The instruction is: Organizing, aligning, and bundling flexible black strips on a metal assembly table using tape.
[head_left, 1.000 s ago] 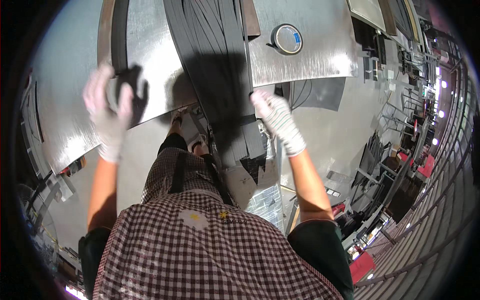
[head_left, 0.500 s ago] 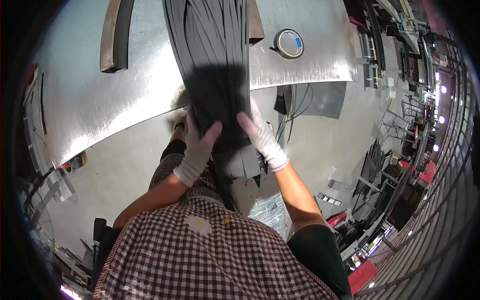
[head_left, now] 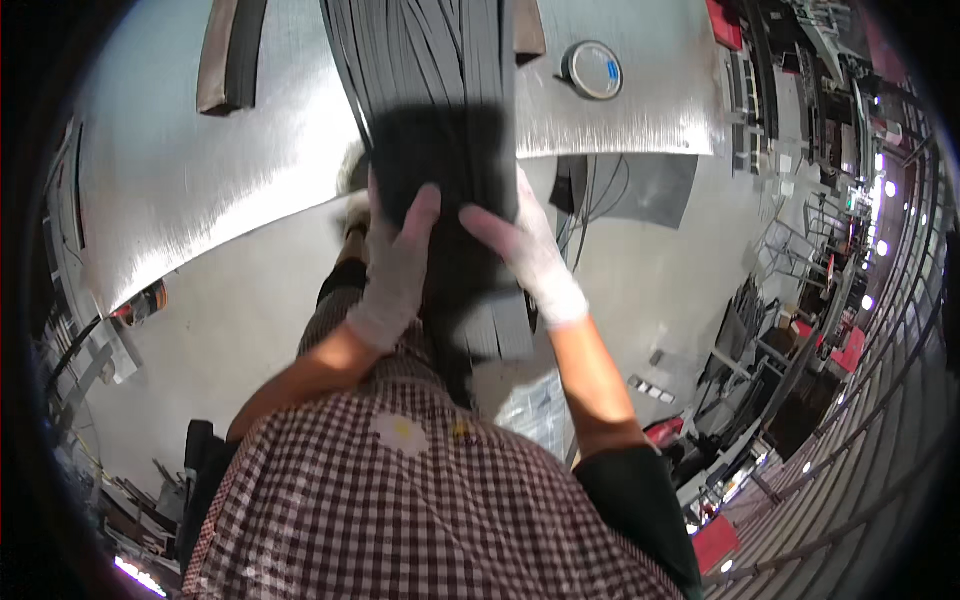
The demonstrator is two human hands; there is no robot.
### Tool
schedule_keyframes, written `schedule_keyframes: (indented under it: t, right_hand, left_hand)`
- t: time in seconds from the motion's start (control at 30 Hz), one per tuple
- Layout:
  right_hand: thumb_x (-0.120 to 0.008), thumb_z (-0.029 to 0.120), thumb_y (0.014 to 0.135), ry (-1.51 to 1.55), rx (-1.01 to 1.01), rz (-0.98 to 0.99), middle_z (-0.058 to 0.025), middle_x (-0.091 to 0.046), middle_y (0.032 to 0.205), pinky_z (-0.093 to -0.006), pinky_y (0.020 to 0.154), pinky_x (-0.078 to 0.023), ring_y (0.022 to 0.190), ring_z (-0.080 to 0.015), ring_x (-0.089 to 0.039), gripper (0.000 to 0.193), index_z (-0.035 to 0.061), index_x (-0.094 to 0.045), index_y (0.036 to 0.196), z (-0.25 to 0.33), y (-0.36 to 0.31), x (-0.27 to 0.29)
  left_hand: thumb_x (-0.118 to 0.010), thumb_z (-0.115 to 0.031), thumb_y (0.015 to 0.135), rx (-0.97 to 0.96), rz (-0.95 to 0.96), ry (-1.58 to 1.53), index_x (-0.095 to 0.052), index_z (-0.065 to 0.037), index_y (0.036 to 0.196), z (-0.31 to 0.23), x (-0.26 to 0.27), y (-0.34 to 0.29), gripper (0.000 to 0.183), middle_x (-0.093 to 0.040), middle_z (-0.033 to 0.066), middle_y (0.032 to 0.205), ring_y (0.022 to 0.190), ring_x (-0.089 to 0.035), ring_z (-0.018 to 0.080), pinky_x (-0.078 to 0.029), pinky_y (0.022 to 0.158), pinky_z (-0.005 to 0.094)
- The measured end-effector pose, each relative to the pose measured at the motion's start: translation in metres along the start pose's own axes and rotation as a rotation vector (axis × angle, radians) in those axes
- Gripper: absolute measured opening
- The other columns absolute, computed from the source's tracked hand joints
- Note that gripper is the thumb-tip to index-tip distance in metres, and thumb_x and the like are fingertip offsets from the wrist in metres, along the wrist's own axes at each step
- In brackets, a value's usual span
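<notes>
A thick bundle of long dark grey strips (head_left: pixel 430 90) lies across a shiny metal table (head_left: pixel 250 200) and hangs over its near edge. Both my hands wear pale knit gloves. My left hand (head_left: pixel 395 265) presses flat on the left side of the hanging end, fingers pointing up. On the right side my right hand (head_left: pixel 525 250) clasps the same bundle. The strip ends (head_left: pixel 495 330) dangle below my hands, in front of my checked shirt.
A round white tape roll (head_left: pixel 592 70) sits on the table to the right of the bundle. A dark flat bar (head_left: pixel 232 50) lies at the table's far left. Racks, red bins and cables fill the floor to the right.
One second ago my left hand was out on the table at the far left. It has come in to the bundle, and both hands now grip the hanging end close together.
</notes>
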State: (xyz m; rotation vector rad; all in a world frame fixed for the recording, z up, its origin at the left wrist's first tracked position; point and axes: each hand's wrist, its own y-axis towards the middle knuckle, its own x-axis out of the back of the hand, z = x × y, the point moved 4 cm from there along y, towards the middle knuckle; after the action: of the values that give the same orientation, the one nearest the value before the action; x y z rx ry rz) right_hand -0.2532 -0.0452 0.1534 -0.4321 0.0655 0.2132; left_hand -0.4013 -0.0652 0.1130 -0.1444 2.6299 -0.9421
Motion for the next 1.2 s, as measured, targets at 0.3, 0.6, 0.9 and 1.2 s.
schedule_keyframes:
  t: [0.3, 0.6, 0.9, 1.2]
  right_hand:
    - [-0.072, 0.018, 0.082, -0.105, -0.063, -0.018, -0.0109, -0.053, 0.135, -0.0351, 0.107, -0.037, 0.123, -0.0229, -0.048, 0.073, 0.0017, -0.038, 0.145, 0.003, -0.010, 0.004]
    - [-0.078, 0.018, 0.081, 0.049, -0.086, -0.023, -0.0164, -0.055, 0.131, -0.0374, 0.107, -0.037, 0.124, -0.0245, -0.048, 0.081, 0.0008, -0.034, 0.147, -0.004, 0.008, 0.007]
    - [-0.082, 0.015, 0.079, -0.244, -0.140, -0.015, -0.0165, -0.052, 0.139, -0.0334, 0.109, -0.037, 0.127, -0.0208, -0.047, 0.095, -0.0026, -0.023, 0.151, -0.015, 0.017, 0.006]
    - [-0.070, 0.027, 0.088, -0.949, 0.109, -0.124, -0.0259, -0.056, 0.130, -0.0407, 0.104, -0.042, 0.124, -0.0388, -0.053, 0.076, -0.0009, -0.032, 0.148, -0.025, 0.001, 0.021]
  left_hand:
    - [-0.071, -0.024, 0.091, 0.058, 0.015, -0.211, -0.024, -0.006, 0.152, -0.006, -0.004, 0.008, 0.079, -0.049, 0.0087, 0.135, 0.119, -0.050, 0.0179, -0.043, 0.102, 0.0310]
    - [-0.067, -0.019, 0.094, -0.007, 0.001, -0.086, -0.029, -0.006, 0.149, 0.001, 0.003, -0.009, 0.068, -0.052, 0.0090, 0.131, 0.115, -0.053, 0.0186, -0.046, 0.097, 0.0291]
    - [-0.068, -0.013, 0.092, -0.131, -0.056, -0.050, -0.038, -0.006, 0.142, 0.019, 0.009, 0.017, 0.059, -0.054, 0.0080, 0.127, 0.110, -0.055, 0.0183, -0.046, 0.095, 0.0298]
    - [-0.073, -0.008, 0.085, -0.342, -0.018, 0.303, -0.029, -0.002, 0.147, 0.036, 0.023, 0.006, 0.076, -0.050, 0.0106, 0.131, 0.111, -0.054, 0.0181, -0.049, 0.094, 0.0306]
